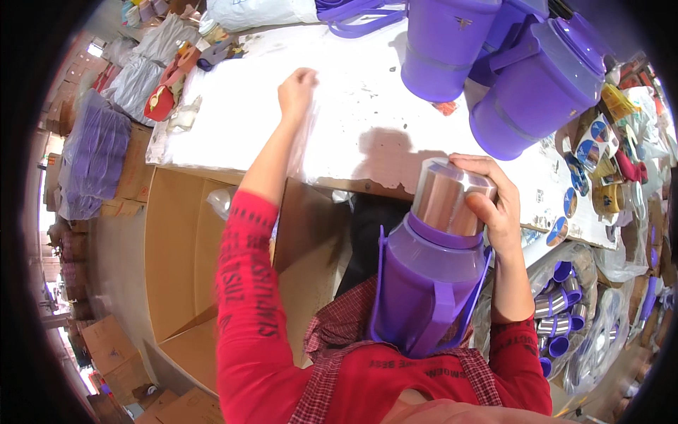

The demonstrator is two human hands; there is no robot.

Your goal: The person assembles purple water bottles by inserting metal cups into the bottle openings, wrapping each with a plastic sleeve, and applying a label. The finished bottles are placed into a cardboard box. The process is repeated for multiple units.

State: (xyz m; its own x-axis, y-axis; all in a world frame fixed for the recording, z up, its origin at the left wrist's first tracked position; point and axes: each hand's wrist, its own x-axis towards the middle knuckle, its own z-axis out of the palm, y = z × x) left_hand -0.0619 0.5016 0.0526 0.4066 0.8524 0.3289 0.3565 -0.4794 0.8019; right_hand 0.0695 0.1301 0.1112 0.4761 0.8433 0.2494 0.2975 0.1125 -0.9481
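Your purple jug (413, 283) sits at 4 o'clock in view, its long axis running cap-first toward 1 o'clock. Your right hand (500, 203) grips the metal cap (443, 198); your left hand (296, 95), at 11 o'clock, curls, whether closed I cannot tell.

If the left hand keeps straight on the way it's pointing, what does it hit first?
Most likely the purple handles at the far side of the table. The left hand's height is hard to judge, so it might brush the table first.

The left hand (297, 93) curls loosely beyond an outstretched forearm (267, 169), while the right hand (501, 205) grips with thumb (482, 206) bent.
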